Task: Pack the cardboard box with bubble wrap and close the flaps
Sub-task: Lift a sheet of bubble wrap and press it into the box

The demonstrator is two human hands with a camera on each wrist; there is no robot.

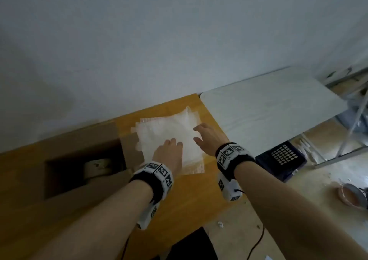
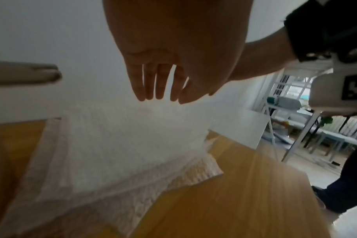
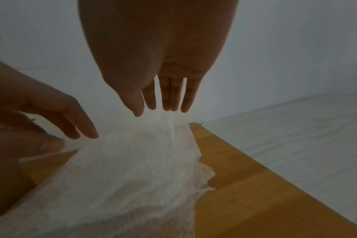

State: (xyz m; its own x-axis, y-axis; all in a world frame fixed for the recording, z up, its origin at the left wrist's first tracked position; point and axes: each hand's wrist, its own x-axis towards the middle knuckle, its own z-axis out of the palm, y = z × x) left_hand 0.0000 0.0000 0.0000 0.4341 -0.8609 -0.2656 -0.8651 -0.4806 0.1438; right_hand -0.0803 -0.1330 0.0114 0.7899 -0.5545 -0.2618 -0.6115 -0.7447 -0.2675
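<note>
On the wooden worktop (image 1: 201,196) in front of me lies a stack of white bubble wrap (image 1: 169,138) sheets, loosely fanned so their edges do not line up. My left hand (image 1: 168,154) is over the near part of the stack, palm down, fingers straight and a little apart; from the left wrist view the fingertips (image 2: 141,95) point down at the wrap, but I cannot tell whether they touch it. My right hand (image 1: 209,140) is at the right edge of the stack, fingers spread and relaxed, thumb out toward my left hand, gripping nothing. The right wrist view shows its fingertips (image 3: 185,106) just above the far end of the sheets.

To the left of the stack sits the cardboard box (image 1: 65,172), open, with its flaps (image 1: 131,150) folded outward; the right flap reaches just under the edge of the bubble wrap. Inside the box I make out a pale rounded object (image 1: 97,168), too dim to name.

Beyond the worktop's right end stands a white table (image 1: 268,112), close against it, and a dark crate (image 1: 282,158) sits on the floor below.
</note>
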